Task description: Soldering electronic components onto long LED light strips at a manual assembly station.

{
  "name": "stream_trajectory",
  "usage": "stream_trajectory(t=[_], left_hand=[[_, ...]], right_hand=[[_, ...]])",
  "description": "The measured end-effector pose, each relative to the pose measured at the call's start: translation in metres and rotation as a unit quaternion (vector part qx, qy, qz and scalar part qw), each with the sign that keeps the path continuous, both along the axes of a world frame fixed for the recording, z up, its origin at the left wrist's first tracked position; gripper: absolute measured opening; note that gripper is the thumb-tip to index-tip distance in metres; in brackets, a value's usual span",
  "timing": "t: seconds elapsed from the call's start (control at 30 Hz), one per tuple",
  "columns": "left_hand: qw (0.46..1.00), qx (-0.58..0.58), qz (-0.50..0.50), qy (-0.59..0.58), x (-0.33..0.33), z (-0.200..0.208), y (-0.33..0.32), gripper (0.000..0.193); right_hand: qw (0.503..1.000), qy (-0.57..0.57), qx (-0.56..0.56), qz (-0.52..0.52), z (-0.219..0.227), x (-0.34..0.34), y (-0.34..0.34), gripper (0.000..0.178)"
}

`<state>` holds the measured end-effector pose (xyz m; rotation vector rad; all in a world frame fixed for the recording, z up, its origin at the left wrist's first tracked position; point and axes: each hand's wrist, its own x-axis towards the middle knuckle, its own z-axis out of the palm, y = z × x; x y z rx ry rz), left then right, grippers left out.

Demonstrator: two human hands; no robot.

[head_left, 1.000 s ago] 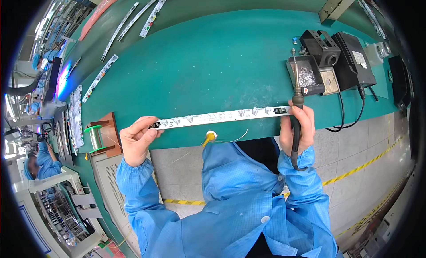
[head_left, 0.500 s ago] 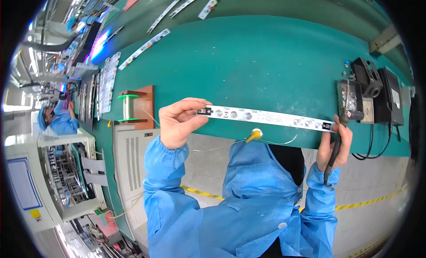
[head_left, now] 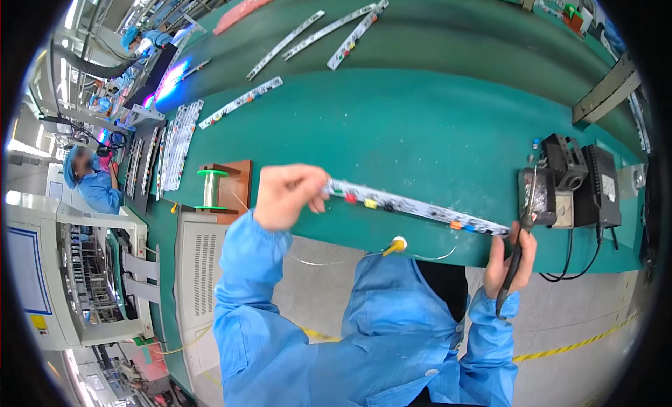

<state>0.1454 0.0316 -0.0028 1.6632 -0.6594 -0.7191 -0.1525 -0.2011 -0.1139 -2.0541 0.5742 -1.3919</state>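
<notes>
Forearms [head_left: 252, 256] reach forward, left grip [head_left: 287, 195] and right grip [head_left: 526, 258] pinching a strip [head_left: 413, 206].

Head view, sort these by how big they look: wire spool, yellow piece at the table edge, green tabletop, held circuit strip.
Largest to smallest:
1. Green tabletop
2. Circuit strip, long but narrow
3. Wire spool
4. Yellow piece

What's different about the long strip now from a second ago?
The strip got flipped over: its side with red, yellow and orange parts shows now, instead of the clear bumps. The left hand and right hand still hold its ends, and the right still has the soldering iron.
</notes>
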Motion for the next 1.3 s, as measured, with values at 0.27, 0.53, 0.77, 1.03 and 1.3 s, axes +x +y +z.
stream_trajectory(t=[0.27,0.53,0.77,1.03,1.3], left_hand=[[0.940,-0.203,0.156,0.225,0.142,-0.038,-0.135,0.026],[0.981,0.024,0.179,-0.074,0.151,-0.040,-0.185,0.026],[0.799,0.385,0.064,-0.459,0.179,-0.050,-0.156,0.030],[0.826,0.294,0.124,-0.465,0.182,-0.065,-0.158,0.045],[0.665,0.545,0.139,-0.492,0.249,-0.039,-0.008,0.029]], right_hand=[[0.998,-0.015,0.044,0.045,0.004,-0.002,0.005,0.052],[0.998,-0.012,0.047,0.038,0.006,-0.001,0.000,0.050],[0.999,0.010,0.019,0.036,0.012,-0.002,0.002,0.047],[0.999,0.013,0.049,0.016,0.007,0.002,0.006,0.046],[0.998,0.022,0.047,0.024,0.011,0.006,0.006,0.043]])
